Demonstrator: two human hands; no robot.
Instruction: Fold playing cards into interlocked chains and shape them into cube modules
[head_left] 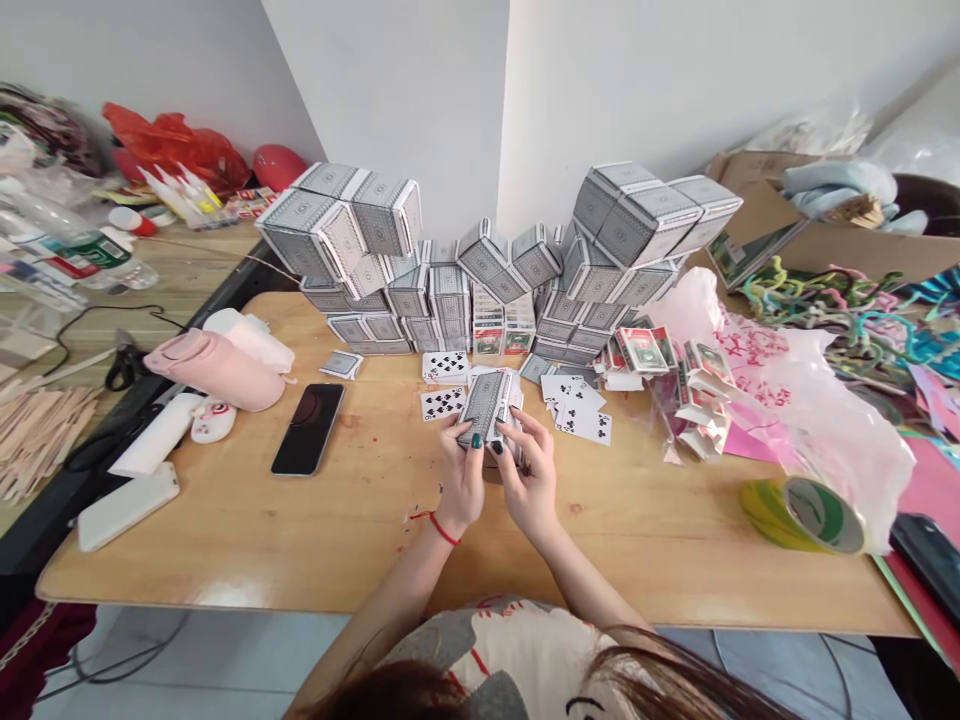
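Note:
Between my two hands is a block folded from grey-backed playing cards [486,403], held just above the table near its middle. My left hand [463,470] grips its left side, thumb on top. On its right side, my right hand [529,465] presses with thumb and fingers. Loose playing cards [444,367] lie face up behind and left of the block, and more club cards [586,422] are spread to the right. Farther back stands a structure of stacked card blocks [450,295], with two tilted blocks [491,262] at its centre.
Left on the table are a black-screened phone [307,430], a pink bottle [214,368] and a white power bank [129,507]. To the right lie card boxes [641,350], a plastic bag [825,400] and a yellow tape roll [802,513]. A wall rises behind.

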